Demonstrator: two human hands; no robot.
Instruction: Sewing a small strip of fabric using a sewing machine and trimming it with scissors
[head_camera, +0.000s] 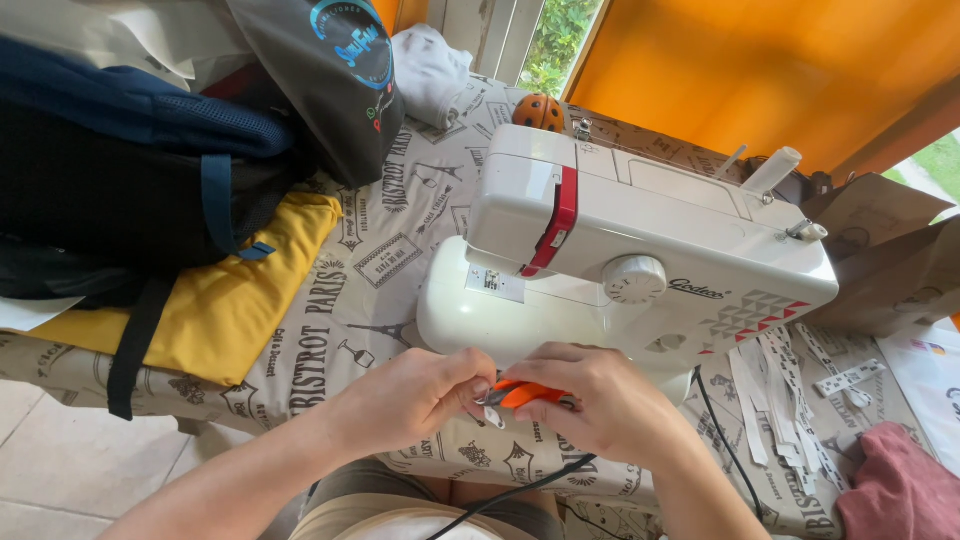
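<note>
While a dark backpack (120, 160) sits on yellow cloth at the worktop's far side, the left hand (415, 395) pinches a small white tag (493, 415), and the right hand (600, 395) closes orange snips (525, 393) on it before the white sewing machine (640, 250), cut apparently unfinished.

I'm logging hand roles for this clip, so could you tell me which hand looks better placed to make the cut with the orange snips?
Likely the right hand: it already grips the orange snips, blades pointing at the small white piece that the left hand pinches in front of the white sewing machine.
</note>
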